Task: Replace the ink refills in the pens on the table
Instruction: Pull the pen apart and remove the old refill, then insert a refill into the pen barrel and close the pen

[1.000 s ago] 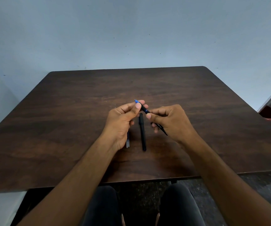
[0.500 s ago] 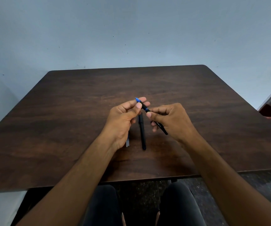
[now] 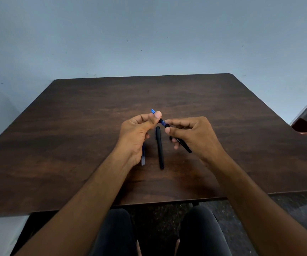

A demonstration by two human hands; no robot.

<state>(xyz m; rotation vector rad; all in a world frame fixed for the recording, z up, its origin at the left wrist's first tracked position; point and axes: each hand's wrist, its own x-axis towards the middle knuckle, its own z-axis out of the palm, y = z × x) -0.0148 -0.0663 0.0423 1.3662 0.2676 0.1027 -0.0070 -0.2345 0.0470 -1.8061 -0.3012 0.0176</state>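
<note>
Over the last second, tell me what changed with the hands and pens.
Almost nothing moved. The left hand still pinches the blue tip end and the right hand still grips the black barrel of the held pen. The second black pen and the refills stay on the table.

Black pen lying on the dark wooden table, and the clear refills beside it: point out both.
Black pen lying on the table point(image 3: 159, 148), head view, mid-barrel.
Clear refills point(image 3: 143, 161), head view, near ends showing below the left hand.
</note>
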